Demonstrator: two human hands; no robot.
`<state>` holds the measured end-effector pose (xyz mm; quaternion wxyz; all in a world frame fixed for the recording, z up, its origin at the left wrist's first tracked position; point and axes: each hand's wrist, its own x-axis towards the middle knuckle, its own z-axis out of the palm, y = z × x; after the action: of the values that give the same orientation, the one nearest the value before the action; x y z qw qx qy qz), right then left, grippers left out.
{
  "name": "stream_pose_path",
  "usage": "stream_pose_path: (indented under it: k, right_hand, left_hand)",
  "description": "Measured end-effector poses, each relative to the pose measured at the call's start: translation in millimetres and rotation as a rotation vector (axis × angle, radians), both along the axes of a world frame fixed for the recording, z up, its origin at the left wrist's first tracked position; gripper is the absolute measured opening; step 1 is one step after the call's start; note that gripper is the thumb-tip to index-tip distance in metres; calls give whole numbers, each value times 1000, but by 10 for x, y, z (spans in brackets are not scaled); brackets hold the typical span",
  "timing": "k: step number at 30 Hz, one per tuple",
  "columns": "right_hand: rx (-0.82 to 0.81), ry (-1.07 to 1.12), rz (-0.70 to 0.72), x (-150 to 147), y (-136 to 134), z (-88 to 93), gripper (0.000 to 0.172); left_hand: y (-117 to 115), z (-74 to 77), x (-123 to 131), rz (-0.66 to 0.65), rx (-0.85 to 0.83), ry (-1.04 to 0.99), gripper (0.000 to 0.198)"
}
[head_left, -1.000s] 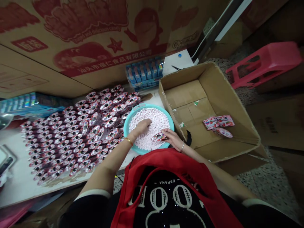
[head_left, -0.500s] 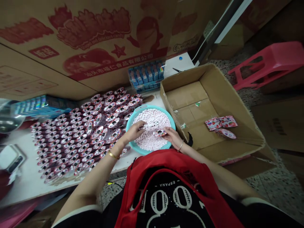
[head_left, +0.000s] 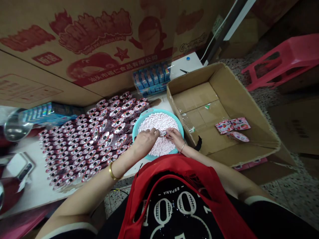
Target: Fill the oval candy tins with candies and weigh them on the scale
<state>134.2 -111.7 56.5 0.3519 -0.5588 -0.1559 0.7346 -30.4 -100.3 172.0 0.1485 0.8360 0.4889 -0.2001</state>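
Note:
A teal basin (head_left: 139, 123) full of small pale pink candies (head_left: 159, 121) sits at the table's near edge. Over it my right hand (head_left: 175, 137) grips a small red-and-pink pouch (head_left: 164, 133). My left hand (head_left: 146, 140) is closed in a pinch right at the pouch's left end, fingers bunched; whatever it pinches is too small to name. To the left, many open pouches (head_left: 94, 136) lie in overlapping rows on the white table (head_left: 32, 186).
An open cardboard box (head_left: 239, 99) stands to the right with three filled pouches (head_left: 231, 127) inside. Blue packs (head_left: 152, 79) and a printed carton wall (head_left: 87, 49) are behind. A pink stool (head_left: 281, 59) is at far right, a metal scoop (head_left: 15, 127) at left.
My left hand left the candies in the basin and came to the pouch. My right hand lifted the pouch slightly up and left. The camera shifted a little.

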Motion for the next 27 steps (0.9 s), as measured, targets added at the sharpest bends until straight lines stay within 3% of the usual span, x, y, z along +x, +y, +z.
stream_pose_path:
  k: [4,7,9,13,17,21,27]
  right_hand:
    - [-9,20,-8,26,11,-7,44]
    - [-33,53,1,60,9,-18,41]
    - [-55,92,24,63,-9,-17,38]
    - [-76,191,104,-24,-68,57,29]
    - [-70,290,202,-164,-84,237,25]
    - [-35,296,286,-227,-28,411,36]
    - [47,135,409,-54,9,489,42]
  left_hand:
    - [0,88,-25,-3,21,-42,29]
    - [7,86,-178,75,22,-126,23]
    - [-28,14,-261,161,21,-244,21]
    - [-210,-263,-284,248,-18,-491,49]
    - [-321,-405,-356,254,11,-534,29]
    - [-283,-305,-785,364,139,-593,27]
    - [-344,-173,-1868,721,426,-488,38]
